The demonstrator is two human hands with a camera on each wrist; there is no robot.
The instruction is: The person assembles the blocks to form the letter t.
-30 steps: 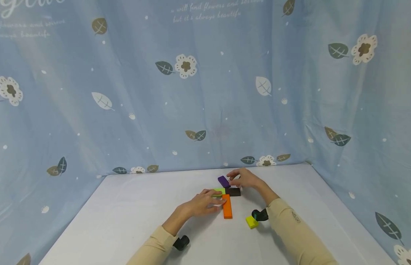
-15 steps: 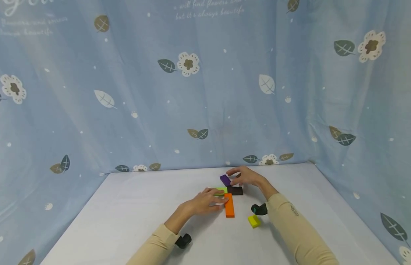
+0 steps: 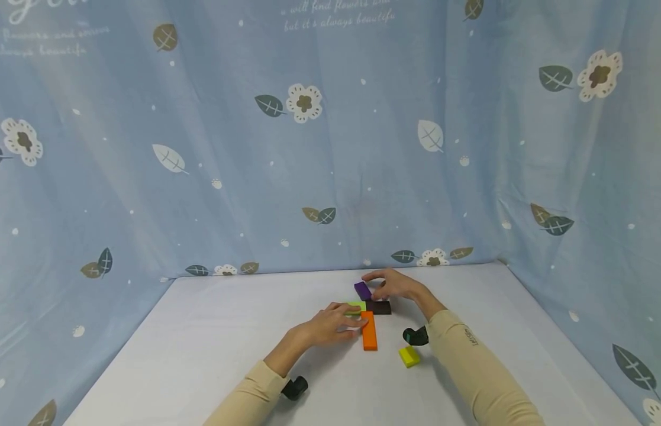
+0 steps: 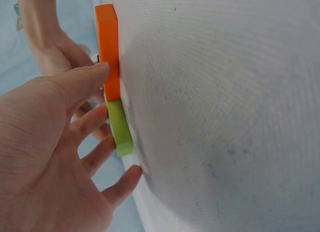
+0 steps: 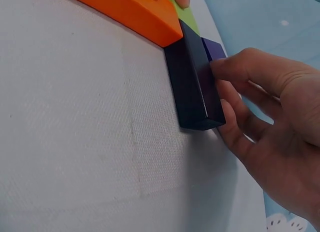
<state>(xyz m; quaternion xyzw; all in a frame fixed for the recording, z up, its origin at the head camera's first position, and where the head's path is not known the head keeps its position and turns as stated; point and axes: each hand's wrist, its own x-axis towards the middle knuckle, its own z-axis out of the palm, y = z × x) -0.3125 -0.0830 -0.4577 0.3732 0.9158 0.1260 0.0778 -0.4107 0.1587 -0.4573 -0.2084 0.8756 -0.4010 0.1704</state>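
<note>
Small coloured blocks lie together at the far middle of the white table. My left hand rests with loosely spread fingers, thumb on the long orange block and other fingers by the lime green block. A black block adjoins the green block and the orange block's far end. Behind it a purple block lies at a slant. My right hand holds the purple block, thumb at its near end and index finger reaching round its far end. The right wrist view shows the black block partly hiding the purple one.
A yellow block lies apart, nearer on the right, close to the black wrist camera on the right arm. Another black wrist camera hangs under the left sleeve. A blue patterned curtain rises behind the table's far edge.
The right index finger has moved slightly left round the purple block's far end. The left hand and the other blocks stay put; the head view has shifted slightly.
</note>
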